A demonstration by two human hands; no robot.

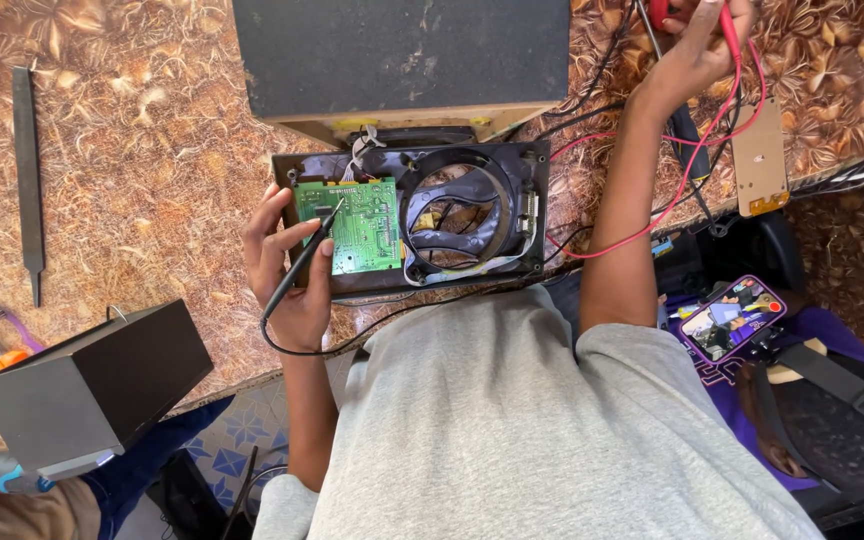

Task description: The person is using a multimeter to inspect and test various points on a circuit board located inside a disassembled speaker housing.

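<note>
Green circuit board (350, 226) lies exposed in the opened black speaker panel (412, 218) at mid-table, already under test: the left hand (287, 270) pinches a black probe (304, 258) onto it, while the right hand (697, 45), far right, grips the red probe (730, 25).

green circuit board (349, 225); black probe (302, 262); red lead (652, 225); brown leaf-patterned tabletop (142, 150)

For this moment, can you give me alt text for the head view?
The left hand presses a black probe onto a green circuit board in an opened black speaker panel. The right hand holds a red probe above, over a brown patterned table.
</note>
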